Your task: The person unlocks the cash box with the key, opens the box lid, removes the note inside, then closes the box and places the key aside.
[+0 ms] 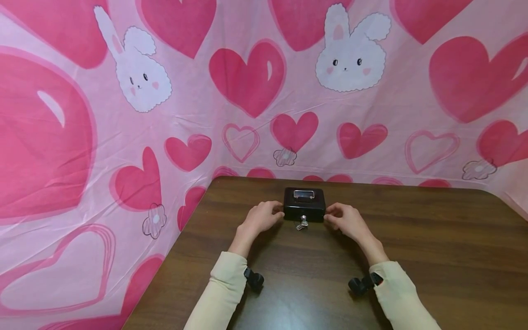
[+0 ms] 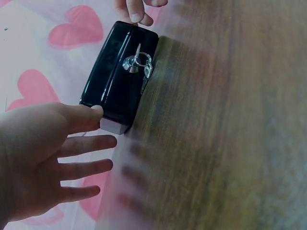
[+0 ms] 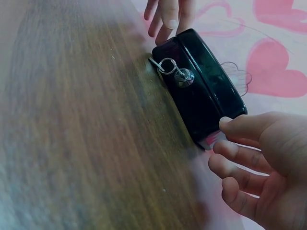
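A small black metal box (image 1: 304, 205) with a silver handle on its lid stands shut on the brown wooden table (image 1: 433, 238). A key (image 1: 302, 223) on a ring sticks in its front lock. My left hand (image 1: 263, 217) is at the box's left end and my right hand (image 1: 344, 218) at its right end. In the left wrist view the left hand (image 2: 53, 158) has straight, spread fingers, with its thumb touching the box (image 2: 117, 79) at its end, beside the key (image 2: 137, 63). In the right wrist view the right hand (image 3: 261, 163) has loosely bent fingers, its thumb at the box's (image 3: 204, 91) corner, near the key (image 3: 178, 75).
A pink cloth (image 1: 123, 137) printed with hearts and rabbits hangs behind and to the left of the table. The table's far edge lies just behind the box, and its left edge runs diagonally toward me. Wrist cameras sit on both cream sleeves.
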A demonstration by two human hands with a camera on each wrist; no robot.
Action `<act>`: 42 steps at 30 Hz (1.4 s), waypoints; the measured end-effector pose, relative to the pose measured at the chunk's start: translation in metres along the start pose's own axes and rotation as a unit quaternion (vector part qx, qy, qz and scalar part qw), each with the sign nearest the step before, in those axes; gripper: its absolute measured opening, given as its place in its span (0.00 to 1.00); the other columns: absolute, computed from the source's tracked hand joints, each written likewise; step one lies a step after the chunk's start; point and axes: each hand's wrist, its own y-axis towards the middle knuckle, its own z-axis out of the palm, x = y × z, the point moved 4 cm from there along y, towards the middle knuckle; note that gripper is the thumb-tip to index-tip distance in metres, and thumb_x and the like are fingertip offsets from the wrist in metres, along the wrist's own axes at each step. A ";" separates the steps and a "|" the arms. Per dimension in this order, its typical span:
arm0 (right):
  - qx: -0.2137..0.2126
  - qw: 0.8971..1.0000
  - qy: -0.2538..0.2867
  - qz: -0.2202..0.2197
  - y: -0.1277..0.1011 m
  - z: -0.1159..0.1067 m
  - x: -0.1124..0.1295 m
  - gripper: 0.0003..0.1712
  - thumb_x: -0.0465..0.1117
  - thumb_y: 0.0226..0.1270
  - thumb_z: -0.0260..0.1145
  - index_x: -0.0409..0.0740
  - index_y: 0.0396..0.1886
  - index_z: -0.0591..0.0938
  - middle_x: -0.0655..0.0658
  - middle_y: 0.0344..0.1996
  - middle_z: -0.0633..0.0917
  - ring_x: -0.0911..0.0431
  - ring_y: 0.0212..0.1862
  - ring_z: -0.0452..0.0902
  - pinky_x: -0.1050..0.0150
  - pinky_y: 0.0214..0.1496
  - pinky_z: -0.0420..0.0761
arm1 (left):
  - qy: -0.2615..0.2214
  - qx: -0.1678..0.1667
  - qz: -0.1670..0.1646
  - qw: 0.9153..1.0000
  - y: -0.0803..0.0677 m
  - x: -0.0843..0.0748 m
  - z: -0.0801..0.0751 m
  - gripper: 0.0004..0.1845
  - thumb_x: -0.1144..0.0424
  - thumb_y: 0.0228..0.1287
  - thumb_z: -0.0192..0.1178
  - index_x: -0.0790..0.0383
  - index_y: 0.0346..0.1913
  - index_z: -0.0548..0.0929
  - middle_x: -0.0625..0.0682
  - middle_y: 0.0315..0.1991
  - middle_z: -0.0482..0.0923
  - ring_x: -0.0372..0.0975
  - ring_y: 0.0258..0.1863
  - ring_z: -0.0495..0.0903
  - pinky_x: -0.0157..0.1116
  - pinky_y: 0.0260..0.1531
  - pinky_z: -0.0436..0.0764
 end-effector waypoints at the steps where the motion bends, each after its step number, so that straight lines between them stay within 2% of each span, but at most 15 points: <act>1: 0.001 1.000 0.000 -0.002 0.000 0.000 0.001 0.18 0.44 0.69 0.67 0.37 0.51 0.81 0.41 0.32 0.86 0.56 0.27 0.79 0.63 0.26 0.80 | 0.001 0.001 0.001 1.000 0.000 0.000 0.000 0.22 0.51 0.70 0.59 0.56 0.62 0.80 0.51 0.56 0.84 0.45 0.57 0.82 0.48 0.59 0.77; 11: -0.001 1.000 0.000 -0.009 0.000 -0.005 0.006 0.18 0.44 0.68 0.67 0.36 0.50 0.80 0.41 0.31 0.87 0.55 0.28 0.81 0.62 0.26 0.80 | 0.018 0.002 0.019 1.000 0.003 -0.010 -0.003 0.23 0.49 0.71 0.58 0.59 0.61 0.81 0.54 0.55 0.85 0.47 0.53 0.83 0.49 0.56 0.79; 20: -0.008 1.000 -0.002 -0.016 0.001 -0.007 0.008 0.17 0.43 0.68 0.67 0.36 0.50 0.80 0.41 0.32 0.87 0.54 0.27 0.81 0.62 0.26 0.80 | 0.009 -0.007 0.015 1.000 0.004 -0.013 -0.005 0.20 0.49 0.71 0.58 0.58 0.57 0.83 0.51 0.47 0.87 0.43 0.42 0.83 0.46 0.49 0.80; 28: -0.034 0.999 0.016 -0.030 0.001 -0.011 0.012 0.17 0.43 0.67 0.68 0.36 0.49 0.81 0.37 0.35 0.88 0.51 0.26 0.83 0.62 0.23 0.80 | -0.022 -0.020 0.011 0.999 0.005 -0.012 -0.008 0.25 0.49 0.71 0.58 0.59 0.63 0.79 0.52 0.53 0.85 0.44 0.54 0.83 0.48 0.58 0.78; 34: -0.045 0.998 0.037 -0.027 0.001 -0.010 0.013 0.18 0.43 0.68 0.67 0.36 0.51 0.81 0.34 0.38 0.87 0.49 0.25 0.83 0.61 0.23 0.81 | -0.056 -0.021 0.007 0.998 0.005 -0.010 -0.008 0.26 0.49 0.71 0.58 0.59 0.66 0.77 0.53 0.55 0.85 0.44 0.56 0.82 0.47 0.61 0.76; 38: -0.060 0.997 0.043 -0.032 0.001 -0.009 0.013 0.19 0.44 0.69 0.67 0.35 0.51 0.81 0.35 0.39 0.87 0.51 0.25 0.82 0.62 0.23 0.80 | -0.071 -0.019 0.010 0.997 0.006 -0.009 -0.008 0.28 0.50 0.71 0.58 0.60 0.68 0.74 0.54 0.57 0.83 0.44 0.57 0.82 0.46 0.63 0.75; 42: -0.082 0.995 0.028 -0.045 0.004 -0.010 0.015 0.18 0.44 0.69 0.66 0.36 0.51 0.81 0.36 0.41 0.87 0.54 0.28 0.82 0.65 0.27 0.80 | -0.082 -0.018 0.014 0.996 0.009 -0.009 -0.011 0.29 0.50 0.71 0.58 0.63 0.69 0.73 0.57 0.59 0.82 0.45 0.58 0.81 0.47 0.63 0.75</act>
